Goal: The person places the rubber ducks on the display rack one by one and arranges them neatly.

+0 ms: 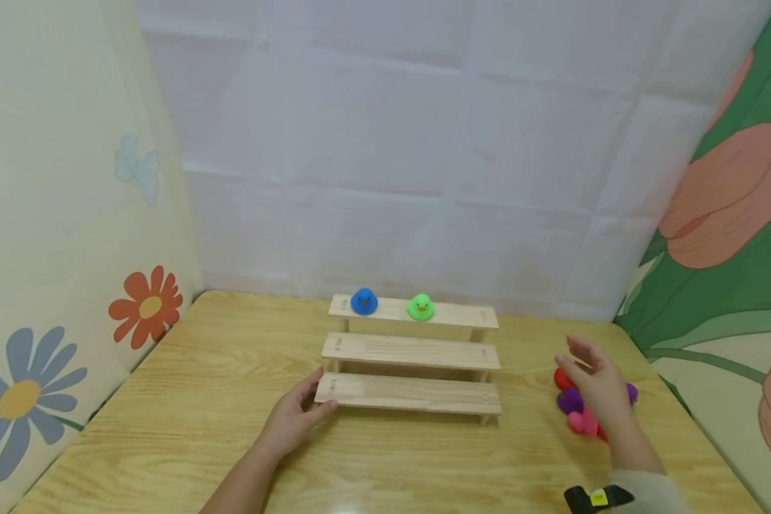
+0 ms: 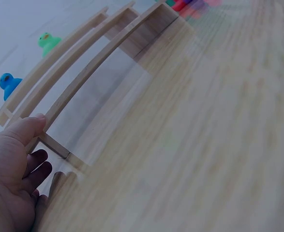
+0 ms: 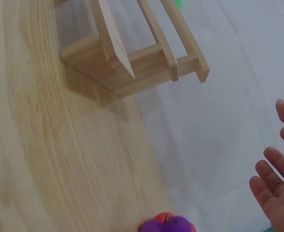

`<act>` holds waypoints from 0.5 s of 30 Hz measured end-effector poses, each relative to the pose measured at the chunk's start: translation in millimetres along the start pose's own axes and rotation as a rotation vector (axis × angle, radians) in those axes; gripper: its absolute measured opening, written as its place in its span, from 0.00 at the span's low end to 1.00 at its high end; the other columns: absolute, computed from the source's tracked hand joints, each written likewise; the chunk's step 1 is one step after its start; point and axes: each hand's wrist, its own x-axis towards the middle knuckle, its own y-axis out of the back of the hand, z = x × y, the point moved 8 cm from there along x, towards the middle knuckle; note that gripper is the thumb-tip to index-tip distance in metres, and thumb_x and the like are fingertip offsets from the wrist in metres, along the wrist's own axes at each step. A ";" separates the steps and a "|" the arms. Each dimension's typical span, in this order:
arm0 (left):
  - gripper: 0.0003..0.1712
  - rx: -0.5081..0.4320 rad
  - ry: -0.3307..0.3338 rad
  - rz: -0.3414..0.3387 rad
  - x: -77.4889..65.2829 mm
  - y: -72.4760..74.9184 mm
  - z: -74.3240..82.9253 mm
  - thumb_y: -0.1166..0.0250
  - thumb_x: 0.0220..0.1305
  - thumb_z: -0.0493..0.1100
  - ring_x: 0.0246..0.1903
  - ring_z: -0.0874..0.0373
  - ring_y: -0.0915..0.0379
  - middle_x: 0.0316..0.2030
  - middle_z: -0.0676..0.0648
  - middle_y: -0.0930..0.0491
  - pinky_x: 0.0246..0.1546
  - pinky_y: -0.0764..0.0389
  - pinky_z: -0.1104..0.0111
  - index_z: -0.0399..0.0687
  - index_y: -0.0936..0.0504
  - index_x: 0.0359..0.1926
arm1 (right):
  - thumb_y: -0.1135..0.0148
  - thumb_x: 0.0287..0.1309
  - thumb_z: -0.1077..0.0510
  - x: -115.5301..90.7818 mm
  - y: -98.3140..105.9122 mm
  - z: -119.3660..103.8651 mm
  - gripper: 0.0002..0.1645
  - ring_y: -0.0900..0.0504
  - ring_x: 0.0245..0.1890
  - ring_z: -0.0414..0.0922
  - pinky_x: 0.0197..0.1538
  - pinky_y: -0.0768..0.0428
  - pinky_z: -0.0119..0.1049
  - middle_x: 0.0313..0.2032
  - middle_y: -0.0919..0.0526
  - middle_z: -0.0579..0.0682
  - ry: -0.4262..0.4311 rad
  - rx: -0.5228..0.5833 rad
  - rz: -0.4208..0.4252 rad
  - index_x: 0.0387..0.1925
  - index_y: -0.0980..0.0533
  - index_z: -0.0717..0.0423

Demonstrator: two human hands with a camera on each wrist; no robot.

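Note:
A three-tier wooden step shelf (image 1: pixel 411 393) stands on the table. My left hand (image 1: pixel 292 420) holds the left end of its lowest board, thumb at the front edge, as the left wrist view also shows. On the top board sit a blue duck (image 1: pixel 364 303) and, to its right, a green duck (image 1: pixel 420 308). My right hand (image 1: pixel 599 385) is over a pile of small toys to the right of the shelf, fingers spread and holding nothing. Purple (image 1: pixel 570 401), red (image 1: pixel 562 378) and pink (image 1: pixel 581 422) pieces show around it; the hand hides part of the pile.
The wood-grain table (image 1: pixel 231 357) reaches back to a white cloth (image 1: pixel 398 143). Flower-print cloths flank it, one on the left (image 1: pixel 51 214) and one on the right (image 1: pixel 732 300). In the right wrist view, a purple duck (image 3: pixel 168 225) shows at the bottom edge.

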 end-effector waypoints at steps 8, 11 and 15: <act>0.44 -0.004 -0.007 0.004 0.5 -0.5 0.7 0.32 0.64 0.46 0.66 0.39 0.34 0.64 0.33 0.28 0.70 0.38 0.48 0.35 0.43 0.73 | 0.42 0.67 0.44 -10.3 20.3 19.3 0.37 0.30 0.46 0.20 0.44 0.33 0.07 0.64 0.30 0.54 0.002 -0.033 0.077 0.69 0.37 0.61; 0.44 0.000 -0.007 0.008 1.0 -0.6 0.4 0.33 0.64 0.45 0.66 0.40 0.33 0.63 0.33 0.28 0.69 0.37 0.49 0.34 0.43 0.73 | 0.42 0.67 0.43 -13.3 26.3 26.6 0.38 0.34 0.40 0.12 0.44 0.32 0.07 0.64 0.31 0.55 -0.019 -0.029 0.090 0.69 0.37 0.62; 0.44 0.001 -0.004 0.011 1.3 -0.8 0.3 0.32 0.63 0.45 0.65 0.41 0.32 0.62 0.34 0.26 0.68 0.36 0.50 0.35 0.43 0.73 | 0.44 0.68 0.43 -17.4 32.7 36.8 0.39 0.27 0.48 0.24 0.42 0.35 0.07 0.68 0.34 0.62 -0.069 -0.062 0.089 0.70 0.39 0.61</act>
